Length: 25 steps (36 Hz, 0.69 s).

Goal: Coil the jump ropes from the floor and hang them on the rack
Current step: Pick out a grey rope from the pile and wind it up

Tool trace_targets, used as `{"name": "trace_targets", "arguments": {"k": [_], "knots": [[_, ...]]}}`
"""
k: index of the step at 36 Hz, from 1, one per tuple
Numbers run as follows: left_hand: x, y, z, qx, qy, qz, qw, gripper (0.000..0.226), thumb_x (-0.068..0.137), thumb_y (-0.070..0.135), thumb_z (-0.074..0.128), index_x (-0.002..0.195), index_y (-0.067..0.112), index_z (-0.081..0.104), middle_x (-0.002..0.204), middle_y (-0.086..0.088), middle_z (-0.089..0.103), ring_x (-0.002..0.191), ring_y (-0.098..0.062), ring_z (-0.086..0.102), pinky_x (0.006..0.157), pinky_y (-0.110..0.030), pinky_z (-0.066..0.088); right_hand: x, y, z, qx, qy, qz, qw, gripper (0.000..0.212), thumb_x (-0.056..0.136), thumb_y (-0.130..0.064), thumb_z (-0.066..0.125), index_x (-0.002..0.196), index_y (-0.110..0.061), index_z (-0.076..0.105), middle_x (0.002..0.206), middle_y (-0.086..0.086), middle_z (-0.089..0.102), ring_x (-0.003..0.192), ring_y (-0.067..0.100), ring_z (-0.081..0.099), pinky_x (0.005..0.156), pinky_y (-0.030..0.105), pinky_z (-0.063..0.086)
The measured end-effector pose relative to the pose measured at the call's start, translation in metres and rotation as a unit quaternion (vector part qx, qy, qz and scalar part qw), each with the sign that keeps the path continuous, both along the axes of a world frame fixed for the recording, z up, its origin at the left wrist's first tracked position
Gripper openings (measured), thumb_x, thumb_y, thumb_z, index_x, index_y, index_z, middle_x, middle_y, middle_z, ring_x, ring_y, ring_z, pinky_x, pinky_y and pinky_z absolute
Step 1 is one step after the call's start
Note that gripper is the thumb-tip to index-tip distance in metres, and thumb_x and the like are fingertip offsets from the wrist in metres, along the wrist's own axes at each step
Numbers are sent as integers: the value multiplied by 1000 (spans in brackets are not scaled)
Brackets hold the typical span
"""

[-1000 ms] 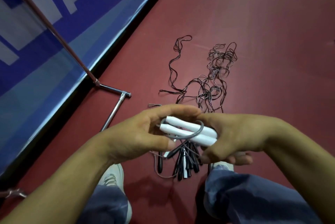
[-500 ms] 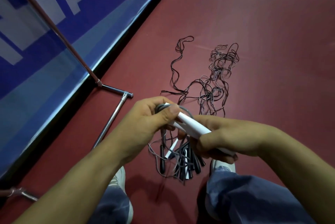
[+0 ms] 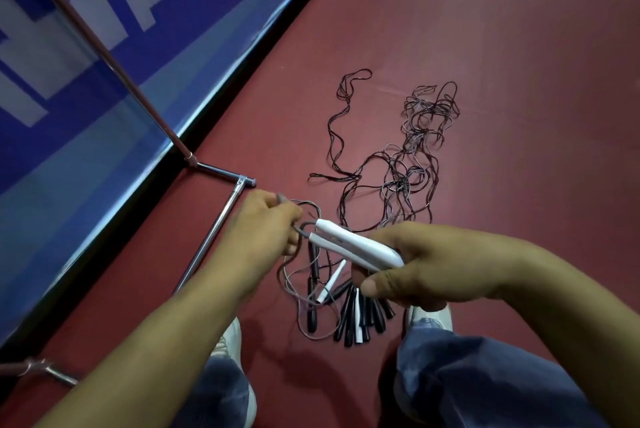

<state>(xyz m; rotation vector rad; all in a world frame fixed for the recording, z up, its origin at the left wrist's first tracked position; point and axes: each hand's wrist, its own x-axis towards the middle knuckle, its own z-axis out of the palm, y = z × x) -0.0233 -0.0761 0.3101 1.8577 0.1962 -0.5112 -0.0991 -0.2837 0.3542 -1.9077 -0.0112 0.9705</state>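
The right hand (image 3: pixel 426 265) grips two white jump-rope handles (image 3: pixel 356 247) side by side; the left hand (image 3: pixel 263 230) pinches the grey cord (image 3: pixel 301 228) looping out of their tips; below lie black and white handles (image 3: pixel 360 317) on the red floor (image 3: pixel 519 81), tangled ropes (image 3: pixel 408 164) beyond; a chrome rack base (image 3: pixel 214 227) stands left.

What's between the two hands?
In the head view, a short grey cord runs from the left hand to the white handles in the right hand.
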Motion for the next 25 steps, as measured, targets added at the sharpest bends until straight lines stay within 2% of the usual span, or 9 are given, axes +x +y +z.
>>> {"name": "trace_targets", "arguments": {"k": [2, 3, 6, 8, 10, 12, 17, 20, 25], "knots": [[-2, 5, 5, 132, -139, -37, 981, 40, 95, 29, 61, 129, 15, 47, 121, -2, 55, 109, -18, 56, 98, -32, 43, 0, -1, 0, 18, 2, -2, 1000, 20, 95, -26, 73, 90, -15, 57, 65, 5, 53, 54, 21, 44, 49, 31, 41], [-3, 7, 11, 111, -194, -75, 972, 43, 95, 30, 60, 135, 22, 45, 134, 3, 49, 123, -12, 49, 104, -26, 35, 0, -2, 0, 32, 8, -4, 999, 19, 95, -25, 73, 88, -16, 58, 65, 5, 52, 53, 20, 43, 49, 30, 41], [-3, 9, 25, -132, -112, -226, 959, 41, 91, 32, 50, 127, 21, 66, 135, 4, 65, 136, -5, 47, 113, -26, 30, 0, -6, 3, 75, 17, -10, 997, 17, 95, -22, 72, 84, -17, 61, 66, 10, 46, 51, 18, 40, 47, 28, 37], [-1, 14, 26, -192, -56, -246, 948, 46, 75, 34, 59, 105, 4, 74, 106, -21, 75, 115, -23, 65, 103, -36, 43, 1, -10, 5, 92, 15, -24, 995, 16, 95, -21, 72, 86, -12, 62, 68, 14, 43, 52, 20, 39, 48, 29, 37], [1, 17, 25, -179, -59, -269, 945, 29, 75, 25, 66, 93, 4, 72, 77, -20, 72, 76, -31, 68, 78, -40, 52, 2, -15, 2, 95, 13, -46, 994, 25, 94, -18, 73, 94, 1, 58, 69, 15, 41, 52, 20, 36, 47, 28, 35], [3, 21, 22, -131, -70, -279, 949, 16, 84, 24, 64, 82, 10, 70, 65, -14, 64, 61, -27, 61, 65, -35, 52, 1, -15, -1, 107, 12, -72, 992, 31, 94, -15, 71, 94, 9, 52, 65, 14, 38, 49, 18, 33, 46, 27, 32], [4, 25, 13, -29, -41, -266, 963, 49, 97, 49, 47, 67, 12, 58, 54, -4, 50, 53, -21, 49, 62, -37, 44, 7, -9, 1, 227, -15, -238, 944, 16, 95, -11, 67, 91, -5, 53, 60, 6, 39, 46, 12, 27, 44, 23, 24], [-10, 12, 11, 13, -77, -221, 972, 38, 95, 45, 46, 71, 20, 60, 56, 5, 45, 54, -16, 42, 61, -36, 41, 12, 1, -3, 216, -66, -324, 919, 12, 97, -10, 63, 100, 0, 58, 66, 9, 46, 45, 14, 30, 44, 24, 24], [-49, -19, 10, 133, -187, -324, 918, 16, 104, 15, 41, 100, 13, 56, 76, 0, 54, 68, -23, 54, 60, -27, 37, 13, 37, -21, 164, -148, -384, 896, 17, 101, -17, 60, 109, -3, 68, 79, 6, 67, 62, 25, 46, 52, 33, 40]]}}
